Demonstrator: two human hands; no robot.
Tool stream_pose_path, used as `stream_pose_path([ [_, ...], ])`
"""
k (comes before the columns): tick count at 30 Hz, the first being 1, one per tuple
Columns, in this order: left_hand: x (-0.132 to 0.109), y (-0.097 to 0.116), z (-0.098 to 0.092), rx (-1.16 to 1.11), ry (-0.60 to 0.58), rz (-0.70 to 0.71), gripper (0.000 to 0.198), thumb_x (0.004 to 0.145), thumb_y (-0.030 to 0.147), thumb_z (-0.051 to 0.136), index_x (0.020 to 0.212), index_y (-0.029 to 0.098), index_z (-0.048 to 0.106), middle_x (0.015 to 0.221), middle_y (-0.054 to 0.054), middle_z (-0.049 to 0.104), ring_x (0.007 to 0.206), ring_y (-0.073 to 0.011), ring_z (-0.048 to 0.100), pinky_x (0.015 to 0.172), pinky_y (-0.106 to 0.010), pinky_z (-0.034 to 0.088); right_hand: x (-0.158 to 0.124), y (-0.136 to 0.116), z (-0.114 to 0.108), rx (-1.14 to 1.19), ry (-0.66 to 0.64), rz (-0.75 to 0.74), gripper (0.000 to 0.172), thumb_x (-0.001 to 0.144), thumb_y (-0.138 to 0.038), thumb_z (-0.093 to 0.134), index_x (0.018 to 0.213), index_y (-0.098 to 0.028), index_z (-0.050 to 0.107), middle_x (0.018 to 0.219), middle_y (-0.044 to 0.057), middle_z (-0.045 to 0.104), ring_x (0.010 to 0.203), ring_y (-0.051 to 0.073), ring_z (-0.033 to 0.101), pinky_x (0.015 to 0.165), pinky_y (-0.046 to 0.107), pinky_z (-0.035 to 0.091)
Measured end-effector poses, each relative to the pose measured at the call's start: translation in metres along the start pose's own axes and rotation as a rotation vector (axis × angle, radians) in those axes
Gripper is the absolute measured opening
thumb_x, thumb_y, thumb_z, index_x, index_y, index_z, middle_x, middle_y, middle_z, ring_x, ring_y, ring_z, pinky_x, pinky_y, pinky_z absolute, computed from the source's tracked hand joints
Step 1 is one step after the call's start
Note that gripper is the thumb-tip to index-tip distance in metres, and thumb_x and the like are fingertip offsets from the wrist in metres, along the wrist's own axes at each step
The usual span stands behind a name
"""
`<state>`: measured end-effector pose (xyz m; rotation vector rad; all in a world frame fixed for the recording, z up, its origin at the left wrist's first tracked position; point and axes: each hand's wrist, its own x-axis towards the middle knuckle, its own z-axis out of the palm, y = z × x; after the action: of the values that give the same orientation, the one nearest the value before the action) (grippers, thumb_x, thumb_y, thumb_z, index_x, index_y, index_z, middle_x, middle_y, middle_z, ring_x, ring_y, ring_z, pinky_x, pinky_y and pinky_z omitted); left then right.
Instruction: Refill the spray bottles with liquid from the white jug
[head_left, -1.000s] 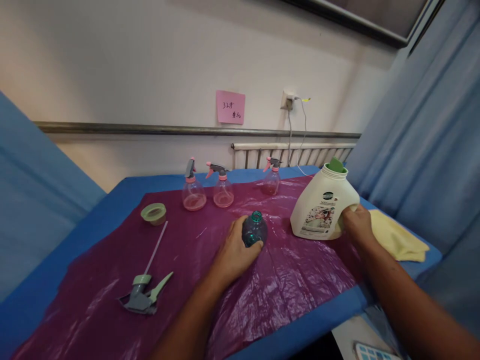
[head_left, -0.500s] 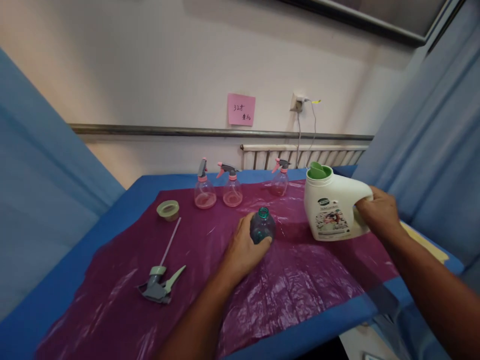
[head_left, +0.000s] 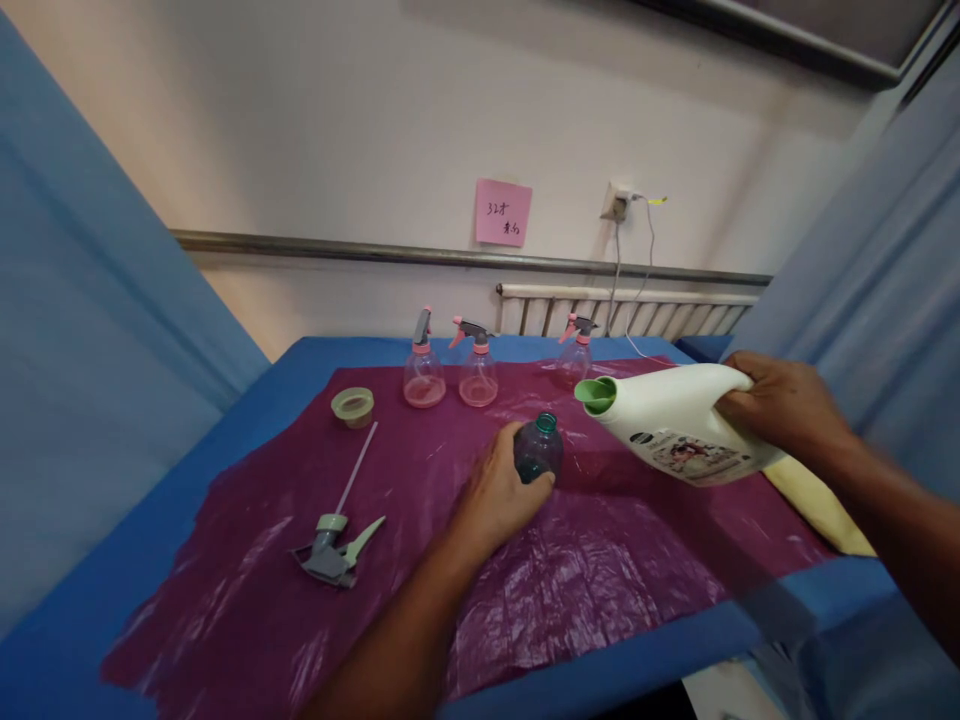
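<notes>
My left hand (head_left: 499,495) is wrapped around a small teal-tinted bottle (head_left: 538,450) with an open neck, standing upright on the purple plastic sheet (head_left: 465,570). My right hand (head_left: 784,405) grips the handle of a white detergent jug (head_left: 675,425) with a green spout. The jug is lifted and tipped nearly level, its spout just right of and slightly above the small bottle's neck. I see no liquid coming from it.
A grey and green trigger sprayer head (head_left: 337,545) with its long tube lies at the left. A green cap (head_left: 352,405) sits behind it. Three pink-topped spray bottles (head_left: 478,365) stand along the back. A yellow cloth (head_left: 821,505) lies at the right. Blue curtains flank both sides.
My right hand has lifted the jug off the sheet and tipped it from upright to nearly level, spout toward the small bottle. My left hand has kept its hold.
</notes>
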<state>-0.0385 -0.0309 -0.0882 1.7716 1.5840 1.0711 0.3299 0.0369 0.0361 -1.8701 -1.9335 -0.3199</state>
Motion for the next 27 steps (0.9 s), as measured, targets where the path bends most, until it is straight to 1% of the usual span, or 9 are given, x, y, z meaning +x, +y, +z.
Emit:
stream_pose_path([
  [3,-0.001,0.002,-0.001,0.005,-0.010,0.014,0.077,0.084,0.028,0.081,0.157,0.026,0.054,0.149,-0.012,0.068,0.138,-0.0338,0.067,0.121,-0.050,0.053,0.004,-0.003,-0.002,-0.042,-0.036,0.019,0.023,0.078,-0.045,0.053,0.083,-0.029,0.069,0.076,0.005,0.073,0.069,0.024,0.062,0.064,0.033,0.036],
  [9,-0.001,0.001,0.000,0.027,-0.008,0.048,0.073,0.086,0.027,0.080,0.155,0.026,0.056,0.151,-0.012,0.066,0.141,-0.0339,0.064,0.124,-0.051,0.049,0.009,-0.012,-0.007,-0.202,-0.091,-0.023,0.032,0.084,-0.046,0.050,0.096,-0.029,0.074,0.091,0.009,0.080,0.077,0.028,0.067,0.066,0.034,0.037],
  [16,-0.001,-0.001,0.002,0.035,-0.008,0.069,0.075,0.086,0.027,0.080,0.156,0.025,0.055,0.153,-0.012,0.066,0.142,-0.0335,0.064,0.124,-0.049,0.050,0.017,-0.024,-0.019,-0.323,-0.149,-0.036,0.035,0.089,-0.045,0.055,0.110,-0.030,0.079,0.099,0.009,0.084,0.083,0.030,0.071,0.065,0.035,0.036],
  [21,-0.002,0.002,0.000,0.042,-0.023,0.073,0.078,0.085,0.027,0.080,0.158,0.025,0.054,0.155,-0.013,0.065,0.145,-0.0350,0.062,0.127,-0.052,0.048,0.020,-0.031,-0.030,-0.376,-0.183,-0.046,0.035,0.090,-0.047,0.056,0.109,-0.030,0.079,0.096,0.009,0.082,0.082,0.028,0.070,0.064,0.035,0.037],
  [27,-0.003,0.003,0.000,0.029,-0.025,0.076,0.077,0.086,0.027,0.080,0.158,0.025,0.054,0.153,-0.012,0.065,0.144,-0.0344,0.063,0.125,-0.051,0.050,0.022,-0.032,-0.035,-0.373,-0.177,-0.065,0.031,0.090,-0.046,0.055,0.105,-0.031,0.078,0.094,0.008,0.081,0.078,0.028,0.067,0.063,0.035,0.035],
])
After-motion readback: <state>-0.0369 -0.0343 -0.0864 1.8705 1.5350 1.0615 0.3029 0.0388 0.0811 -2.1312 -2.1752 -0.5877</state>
